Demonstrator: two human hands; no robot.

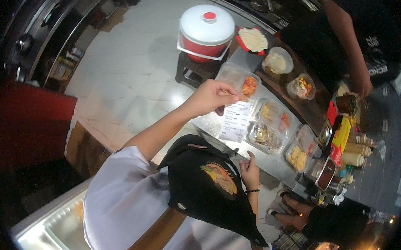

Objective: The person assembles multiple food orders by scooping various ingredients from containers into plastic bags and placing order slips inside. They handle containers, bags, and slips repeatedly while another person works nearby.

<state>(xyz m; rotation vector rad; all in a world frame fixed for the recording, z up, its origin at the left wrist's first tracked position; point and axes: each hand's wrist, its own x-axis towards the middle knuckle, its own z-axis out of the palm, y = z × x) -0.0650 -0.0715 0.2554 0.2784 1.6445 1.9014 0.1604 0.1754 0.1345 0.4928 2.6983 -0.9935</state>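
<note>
My left hand (216,98) pinches the top of a long white paper slip (234,122) with print and handwriting, held up over the metal counter (212,126). Lower down, by the counter's near edge, my right hand (250,171) has its index finger stretched out; nothing shows in it, and its other fingers are partly hidden. Behind the slip stands a clear container with orange-red shredded food (249,85). Just right of the slip, a clear divided container (265,136) holds chopped food. Another divided container (296,158) has yellow pieces in it.
A red pot with a white lid (206,25) sits on a dark stool. Flatbreads (253,39) and two bowls line the far side. Sauce bottles (354,159) and a yellow box (340,140) stand right. A co-worker's arm (352,47) reaches in; another person's legs (297,210) show below.
</note>
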